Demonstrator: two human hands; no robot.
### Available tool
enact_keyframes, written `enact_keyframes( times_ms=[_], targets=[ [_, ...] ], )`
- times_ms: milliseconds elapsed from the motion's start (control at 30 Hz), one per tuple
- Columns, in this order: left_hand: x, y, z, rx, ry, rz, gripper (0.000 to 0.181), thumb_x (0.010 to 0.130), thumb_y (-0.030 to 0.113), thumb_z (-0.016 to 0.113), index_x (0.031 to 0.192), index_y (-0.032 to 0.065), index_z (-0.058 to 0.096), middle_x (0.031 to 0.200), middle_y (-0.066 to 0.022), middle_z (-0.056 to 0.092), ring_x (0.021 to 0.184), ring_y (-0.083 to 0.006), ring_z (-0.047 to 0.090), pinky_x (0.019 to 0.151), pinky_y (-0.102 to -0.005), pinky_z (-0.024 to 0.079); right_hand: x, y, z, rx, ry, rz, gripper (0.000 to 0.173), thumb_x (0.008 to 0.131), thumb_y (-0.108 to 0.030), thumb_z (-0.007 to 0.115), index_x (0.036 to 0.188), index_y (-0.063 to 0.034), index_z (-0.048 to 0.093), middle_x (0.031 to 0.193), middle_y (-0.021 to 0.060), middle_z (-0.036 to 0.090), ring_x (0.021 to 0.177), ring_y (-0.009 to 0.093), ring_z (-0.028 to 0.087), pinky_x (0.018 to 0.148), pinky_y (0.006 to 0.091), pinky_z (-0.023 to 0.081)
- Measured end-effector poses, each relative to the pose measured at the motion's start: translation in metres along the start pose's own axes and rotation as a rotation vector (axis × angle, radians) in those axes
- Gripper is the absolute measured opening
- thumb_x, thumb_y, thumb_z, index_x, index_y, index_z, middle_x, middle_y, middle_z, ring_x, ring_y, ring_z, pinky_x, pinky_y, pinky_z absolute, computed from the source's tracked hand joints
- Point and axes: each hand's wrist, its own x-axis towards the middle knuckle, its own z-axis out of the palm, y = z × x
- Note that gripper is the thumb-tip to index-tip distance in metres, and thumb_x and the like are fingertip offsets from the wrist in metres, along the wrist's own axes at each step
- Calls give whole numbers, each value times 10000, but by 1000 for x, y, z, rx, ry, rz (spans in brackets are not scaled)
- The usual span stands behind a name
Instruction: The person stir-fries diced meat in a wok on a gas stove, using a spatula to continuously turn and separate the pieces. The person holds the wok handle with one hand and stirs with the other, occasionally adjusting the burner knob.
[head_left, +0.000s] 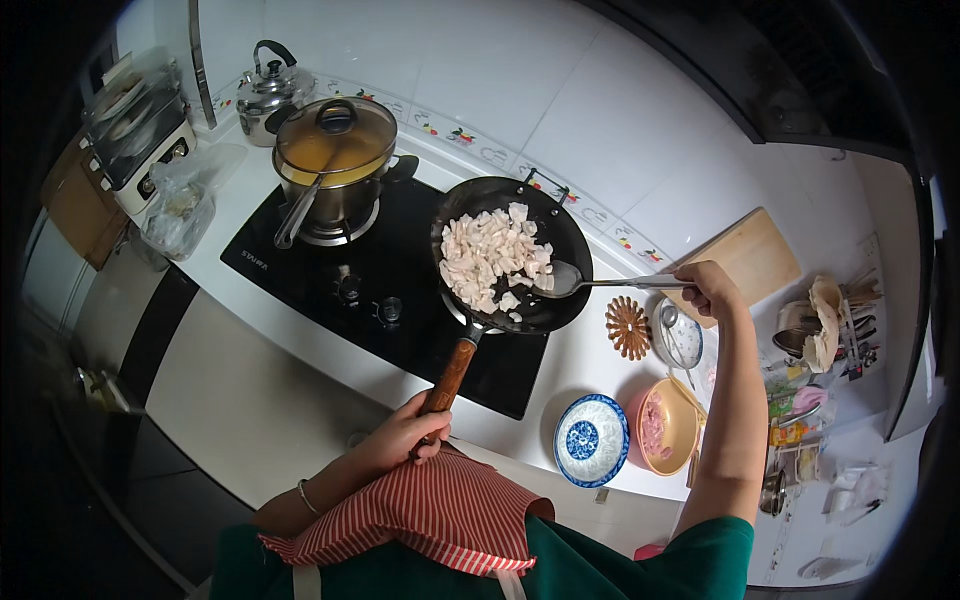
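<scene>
My left hand (416, 431) is closed around the wooden handle (451, 375) of a black frying pan (566, 236) on the right side of the gas hob. Pale, whitish pieces of meat (487, 255) lie in the pan, mostly left of its middle. My right hand (712, 289) grips the metal handle of a spatula (562, 280), whose blade rests inside the pan at the right edge of the meat. Below and right of the pan stand a blue-and-white bowl (592, 441) and a pinkish-orange bowl (679, 427) with pink raw meat in it.
A lidded pot (330, 187) stands on the hob's left burner, a metal ladle (300, 214) by it. Behind is a kettle (262, 101). A wooden trivet (628, 328), a small bowl (686, 337) and a cutting board (750, 251) are at right. A plastic bag (180, 202) lies left.
</scene>
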Motion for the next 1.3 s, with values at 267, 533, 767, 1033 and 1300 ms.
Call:
enact_keyframes(
  times_ms=[267,533,767,1033,1300],
  targets=[
    [0,6,4,33,10,-17,253,965,197,518,1130,54,391,831,-35,514,513,-65,432,439,-202,374,47,37,120,388,0,-2,307,900,-296,655,703,-123,496,485,-41,325,382,95,265,388,289,197],
    [1,-2,-1,18,-6,13,236,965,186,516,1119,55,397,813,-34,518,511,-66,432,433,-204,363,-22,12,80,-253,214,-705,290,828,-224,736,1073,-72,709,740,90,686,627,184,630,617,316,507],
    [1,-1,1,4,-16,7,228,962,180,514,1115,58,395,815,-37,516,511,-64,424,432,-201,356,-35,-10,88,-620,629,-772,269,827,-308,682,1062,-179,715,850,148,699,803,328,675,725,413,538],
    [-2,4,5,50,-19,19,213,976,193,492,1103,56,389,822,-37,506,530,-63,415,451,-205,359,-39,12,140,-417,321,-994,275,791,-217,723,1059,-159,703,815,149,685,741,324,663,662,401,540],
    [0,5,7,76,-28,15,212,983,191,481,1112,53,385,819,-40,504,529,-65,418,451,-208,365,-167,21,93,-856,488,-1137,271,781,-107,667,1036,-185,719,596,42,520,526,217,573,460,355,451]
  ],
)
